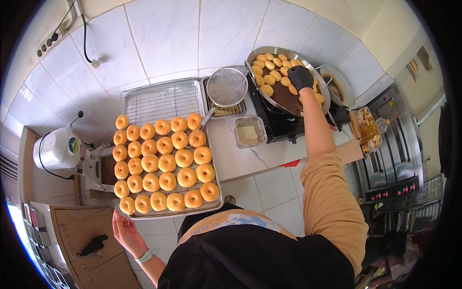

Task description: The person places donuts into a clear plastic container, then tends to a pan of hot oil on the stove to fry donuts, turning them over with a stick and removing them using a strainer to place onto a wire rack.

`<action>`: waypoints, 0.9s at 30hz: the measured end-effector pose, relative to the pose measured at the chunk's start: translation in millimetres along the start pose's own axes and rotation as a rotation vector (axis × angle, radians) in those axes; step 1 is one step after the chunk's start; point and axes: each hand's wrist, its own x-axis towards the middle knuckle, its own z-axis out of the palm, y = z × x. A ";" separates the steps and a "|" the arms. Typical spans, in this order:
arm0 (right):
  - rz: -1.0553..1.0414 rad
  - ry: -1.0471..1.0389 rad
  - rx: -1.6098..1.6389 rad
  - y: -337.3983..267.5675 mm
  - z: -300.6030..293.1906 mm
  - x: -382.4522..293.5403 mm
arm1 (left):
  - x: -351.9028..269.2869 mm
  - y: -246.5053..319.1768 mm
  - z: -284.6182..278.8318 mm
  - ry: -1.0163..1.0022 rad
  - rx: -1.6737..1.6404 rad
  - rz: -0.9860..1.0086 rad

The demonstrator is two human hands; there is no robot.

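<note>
My right hand (pixel 301 78), in a black glove, is closed in a fist above a wide metal frying pan (pixel 249 67). A thin light stick (pixel 277 69) extends left from the fist. Round golden dough pieces (pixel 266 90) float in the pan's dark oil. Down at the left, my bare left hand (pixel 125 233) is beside the front left corner of a metal tray (pixel 173 216), its fingers loosely curled and holding nothing; contact with the tray cannot be made out. Rows of golden ring doughnuts (pixel 167 163) rest on the tray's wire rack.
A round mesh skimmer (pixel 227 87) lies over a small metal tray (pixel 240 108), its handle reaching over the doughnuts. Nearby are a plastic tub (pixel 251 130), a black gas stove (pixel 285 128) and a lidded pot (pixel 339 86). An oil bottle (pixel 375 130) and oven (pixel 391 151) stand right, a white mixer (pixel 57 148) left.
</note>
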 end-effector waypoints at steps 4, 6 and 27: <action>-0.017 0.066 -0.013 6.2 -5.6 1.9 | 4.0 0.9 2.1 -0.003 0.015 -0.007; 0.003 0.055 -0.032 11.4 -13.2 -0.8 | 7.2 -0.8 6.6 -0.011 0.018 -0.012; -0.199 0.027 0.349 -39.3 -55.8 -297.7 | 39.8 7.1 11.2 -0.133 0.051 -0.070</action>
